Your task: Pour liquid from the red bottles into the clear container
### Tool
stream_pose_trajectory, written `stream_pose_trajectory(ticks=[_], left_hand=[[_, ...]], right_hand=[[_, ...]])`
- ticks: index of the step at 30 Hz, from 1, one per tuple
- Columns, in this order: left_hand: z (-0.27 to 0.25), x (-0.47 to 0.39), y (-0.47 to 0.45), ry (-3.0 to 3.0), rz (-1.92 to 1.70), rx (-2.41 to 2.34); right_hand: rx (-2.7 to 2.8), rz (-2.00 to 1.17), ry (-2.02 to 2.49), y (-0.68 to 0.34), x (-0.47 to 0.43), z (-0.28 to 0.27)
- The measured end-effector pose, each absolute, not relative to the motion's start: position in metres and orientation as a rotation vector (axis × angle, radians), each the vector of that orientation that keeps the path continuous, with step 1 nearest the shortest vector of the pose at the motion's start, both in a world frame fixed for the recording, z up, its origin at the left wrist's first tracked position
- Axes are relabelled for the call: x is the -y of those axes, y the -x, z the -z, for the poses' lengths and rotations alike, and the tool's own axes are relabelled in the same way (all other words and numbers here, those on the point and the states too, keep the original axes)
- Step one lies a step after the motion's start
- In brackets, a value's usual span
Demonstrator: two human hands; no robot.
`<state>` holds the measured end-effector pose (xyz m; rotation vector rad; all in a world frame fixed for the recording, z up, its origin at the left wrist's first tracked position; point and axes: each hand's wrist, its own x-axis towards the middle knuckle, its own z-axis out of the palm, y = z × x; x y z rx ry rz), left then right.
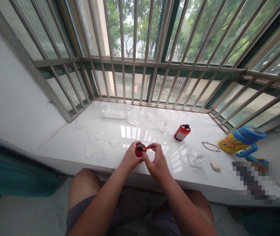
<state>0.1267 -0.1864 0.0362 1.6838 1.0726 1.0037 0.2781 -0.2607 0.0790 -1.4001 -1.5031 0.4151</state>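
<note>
A small red bottle with a black cap [141, 151], seen from above, stands tilted slightly toward me over the near part of the white ledge. My left hand [130, 156] is closed round its left side. From the right, my right hand [157, 163] meets the same bottle, its thumb tip on the front and its bent index finger at the right edge, with a gap inside the curve of the fingers. The label side of this bottle is hidden. Further right, a second red bottle with a black cap and a pale label [182, 132] stands on the ledge.
White ledge [110, 157] under a barred window [140, 65]. A white basket [116, 112] sits at the back left. Crumpled pale scraps [90, 152], clear plastic [197, 159], a cord loop [211, 147], a pinkish lump [215, 166] and a blue-yellow jug [240, 139] lie about.
</note>
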Motion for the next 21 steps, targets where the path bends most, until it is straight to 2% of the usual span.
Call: stream_pose_trajectory(ticks=[4, 8, 15, 21], left_hand=[[-0.039, 0.188, -0.127, -1.705, -1.039, -1.079], [-0.041, 0.189, -0.127, -1.694, -1.031, -1.092], [-0.037, 0.189, -0.126, -1.621, -1.042, -0.980], [-0.036, 0.191, -0.127, -1.680, -1.027, -1.089]], right_hand=[[1.550, -0.528, 1.372, -0.278, 0.262, -0.080], [1.506, -0.391, 1.419, -0.276, 0.261, -0.081], [1.889, -0.169, 1.283, -0.266, 0.267, -0.083], [1.714, -0.148, 1.265, -0.276, 0.277, -0.084]])
